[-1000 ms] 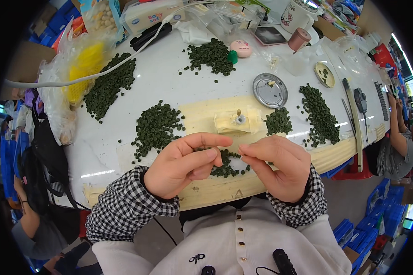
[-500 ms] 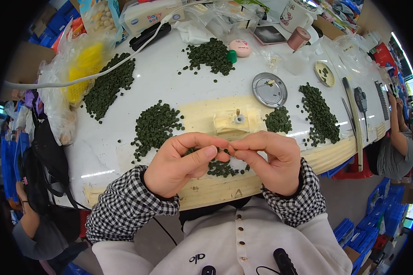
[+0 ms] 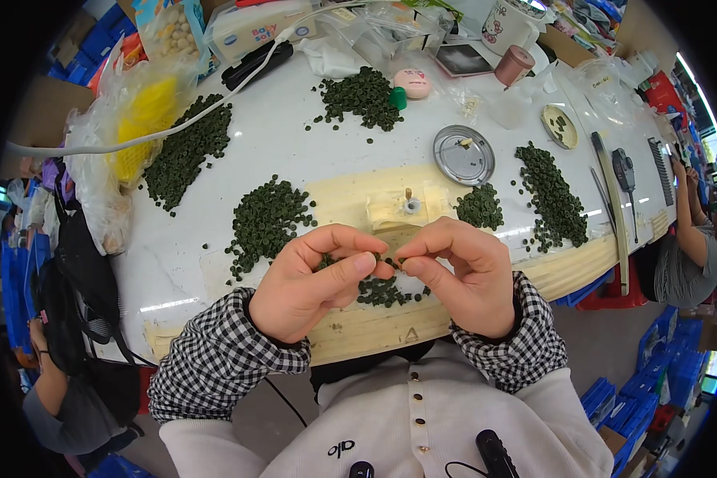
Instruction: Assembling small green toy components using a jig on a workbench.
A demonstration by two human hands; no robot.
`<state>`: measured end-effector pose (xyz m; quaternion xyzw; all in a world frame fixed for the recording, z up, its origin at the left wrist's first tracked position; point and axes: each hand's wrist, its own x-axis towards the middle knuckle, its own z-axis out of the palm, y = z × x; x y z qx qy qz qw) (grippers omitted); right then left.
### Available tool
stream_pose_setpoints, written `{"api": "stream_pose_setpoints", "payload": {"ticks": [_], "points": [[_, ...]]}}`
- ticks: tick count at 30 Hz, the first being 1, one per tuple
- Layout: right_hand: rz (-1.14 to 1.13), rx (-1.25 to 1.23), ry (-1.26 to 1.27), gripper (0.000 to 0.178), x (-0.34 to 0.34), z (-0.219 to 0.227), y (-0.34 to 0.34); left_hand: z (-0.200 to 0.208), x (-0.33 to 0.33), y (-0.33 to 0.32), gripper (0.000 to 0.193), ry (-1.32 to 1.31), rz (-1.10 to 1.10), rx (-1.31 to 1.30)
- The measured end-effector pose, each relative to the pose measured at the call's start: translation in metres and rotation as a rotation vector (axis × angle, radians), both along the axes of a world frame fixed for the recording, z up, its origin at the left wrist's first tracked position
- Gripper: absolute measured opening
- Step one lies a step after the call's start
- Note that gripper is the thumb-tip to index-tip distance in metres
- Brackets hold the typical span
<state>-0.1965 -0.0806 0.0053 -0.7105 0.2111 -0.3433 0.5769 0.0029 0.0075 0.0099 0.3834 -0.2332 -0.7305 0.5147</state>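
Above the near edge of the table, my left hand pinches a small dark green round piece between thumb and forefinger. My right hand is closed in a pinch close beside it, with a tiny dark bit showing at its fingertips. Only a narrow gap separates the two hands. Under them lies a small heap of similar green pieces, partly hidden by my fingers. Just beyond stands a pale yellow taped block with a small metal fitting and a brown peg on top.
More heaps of green pieces lie left, right and far back. A round metal lid and a small round dish sit to the right, near long tools. A white cable crosses the left side. Other people sit at both sides.
My fingertips met half a second ago; now my right fingers have drawn slightly away from the left, and dark pieces show in the gap. My left hand has hardly moved.
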Motion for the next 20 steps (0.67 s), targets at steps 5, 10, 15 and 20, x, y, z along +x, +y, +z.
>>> {"api": "stream_pose_setpoints", "payload": {"ticks": [5, 10, 15, 20], "points": [[-0.001, 0.000, -0.008, 0.011, 0.000, 0.000, 0.000, -0.001, 0.004, -0.001, 0.015, 0.070, 0.004, 0.025], [0.021, 0.033, -0.018, 0.011, -0.001, -0.003, -0.001, -0.004, 0.001, 0.000, 0.014, 0.047, 0.076, 0.011], [0.049, 0.202, -0.031, 0.013, -0.002, 0.000, 0.001, -0.007, 0.001, 0.002, 0.015, 0.036, 0.071, -0.019], [0.079, 0.332, -0.027, 0.013, -0.003, 0.001, 0.001, -0.009, 0.000, 0.002, 0.020, 0.020, 0.075, -0.023]]}}
